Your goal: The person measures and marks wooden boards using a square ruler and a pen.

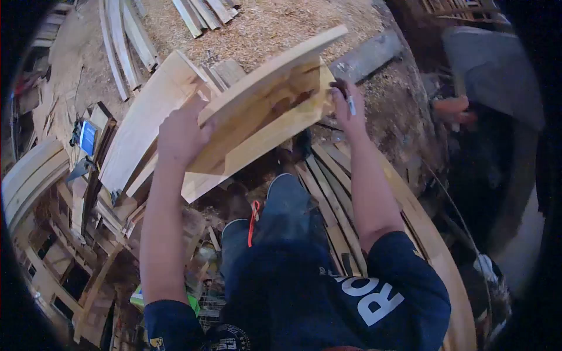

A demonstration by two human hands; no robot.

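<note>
A long wooden piece (275, 137), built of pale boards with a hollow between them, is tilted in front of my body. My left hand (182, 131) grips its upper board near the left end, fingers wrapped over the edge. At its right end my right hand (350, 108) holds the corner, with a small white object, perhaps a marker, at the fingers. A wide pale board (143, 105) lies beyond my left hand. Shadow hides part of the hollow.
Curved planks (433, 234) lie at the right, beside my legs. A blue-white box (88, 138) sits on wood at the left. Further strips (126, 41) rest on the sawdust-covered ground (263, 29). Wooden frames stand lower left. Part of another person's hand (453, 108) shows at the right.
</note>
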